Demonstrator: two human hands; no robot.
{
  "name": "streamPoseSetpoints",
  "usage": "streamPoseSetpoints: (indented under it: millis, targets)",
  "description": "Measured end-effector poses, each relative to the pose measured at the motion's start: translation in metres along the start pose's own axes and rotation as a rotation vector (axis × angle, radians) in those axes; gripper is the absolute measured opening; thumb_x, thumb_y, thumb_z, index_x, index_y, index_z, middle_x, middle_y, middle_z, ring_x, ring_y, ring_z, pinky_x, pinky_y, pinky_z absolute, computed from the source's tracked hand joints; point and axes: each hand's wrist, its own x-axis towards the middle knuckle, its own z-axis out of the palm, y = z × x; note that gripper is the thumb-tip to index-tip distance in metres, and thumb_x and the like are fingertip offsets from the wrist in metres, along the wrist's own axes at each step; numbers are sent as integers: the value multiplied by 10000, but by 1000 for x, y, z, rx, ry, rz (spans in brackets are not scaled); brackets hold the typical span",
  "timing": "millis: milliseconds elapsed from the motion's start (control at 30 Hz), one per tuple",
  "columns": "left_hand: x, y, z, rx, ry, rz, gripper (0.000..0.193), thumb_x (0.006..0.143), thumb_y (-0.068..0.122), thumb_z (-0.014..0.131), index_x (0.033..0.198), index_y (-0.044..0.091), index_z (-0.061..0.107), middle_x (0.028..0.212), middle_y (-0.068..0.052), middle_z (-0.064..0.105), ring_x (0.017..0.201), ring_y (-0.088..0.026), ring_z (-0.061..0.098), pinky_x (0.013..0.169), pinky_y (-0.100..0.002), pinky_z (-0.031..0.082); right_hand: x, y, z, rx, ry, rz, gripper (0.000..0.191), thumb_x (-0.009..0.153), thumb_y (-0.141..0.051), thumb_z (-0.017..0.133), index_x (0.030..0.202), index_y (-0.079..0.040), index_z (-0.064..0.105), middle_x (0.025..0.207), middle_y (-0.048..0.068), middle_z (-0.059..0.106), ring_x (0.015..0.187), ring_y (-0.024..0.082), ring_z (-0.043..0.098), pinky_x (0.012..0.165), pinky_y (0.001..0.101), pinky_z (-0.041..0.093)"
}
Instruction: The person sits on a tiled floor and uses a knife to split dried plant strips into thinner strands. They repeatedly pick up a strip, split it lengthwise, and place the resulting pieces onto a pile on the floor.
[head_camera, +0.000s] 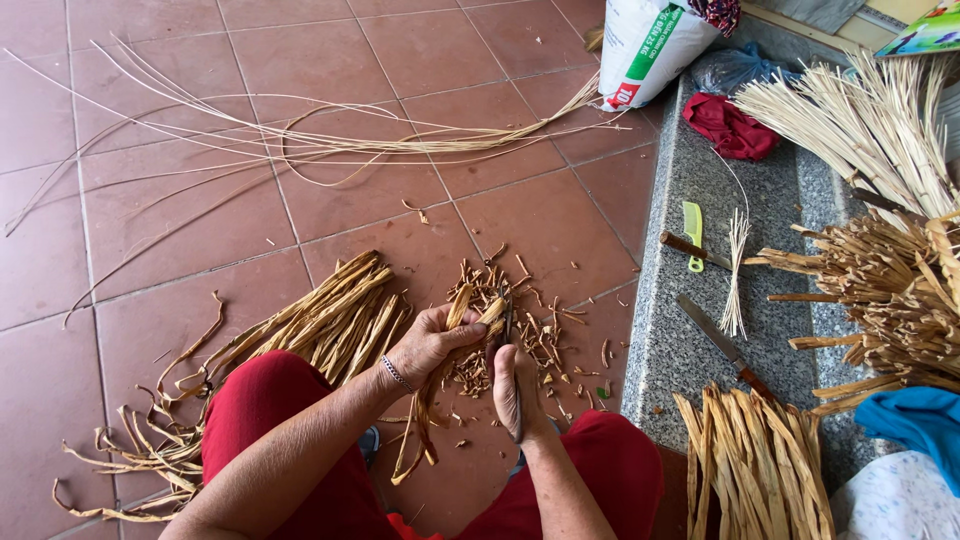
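Two hands work over a red tiled floor (300, 215), above the person's red trousers (290, 430). The left hand (428, 345) is curled tight around a bundle of dried cane strips (462, 320); the strips stick up past the fingers and hang down below the palm toward the floor. The right hand (518, 385) is closed around the handle of a knife (509, 330), whose blade points up and lies against the top of the bundle, just beside the left thumb. So the bundle sits in the left hand and directly left of the right hand, touching the blade.

Short cut scraps (540, 325) litter the floor just beyond the hands. A pile of peeled strips (330, 320) lies on the floor to the left, and long thin canes (300, 140) trail across the tiles farther off. To the right runs a grey stone ledge (670, 340) carrying a second knife (722, 345), a green comb (692, 232), a small tied bunch of thin splints (736, 270), a red cloth (730, 125) and heaps of cut sticks (880, 290). A white sack (645, 45) stands at the ledge's far end.
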Motion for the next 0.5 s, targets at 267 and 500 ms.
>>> streamPoseSetpoints:
  millis: [267,500]
  targets:
    - [2,-5,-8,10,-12,-44,157,924,142,767,1038,53,709,835,-20,706,731,-86,646,666,-249,541,1,38,1,-22,-66,12,809,1102,-667,142,866,12,514,611,-4,413,579,130,444,551,344,362]
    - [5,-11,-9,146,-13,7,176,989,192,713,1083,45,689,850,-2,693,740,-61,646,655,-238,559,0,14,-12,-6,125,33,759,1051,-645,225,1056,-23,660,594,-7,467,530,145,503,509,347,401]
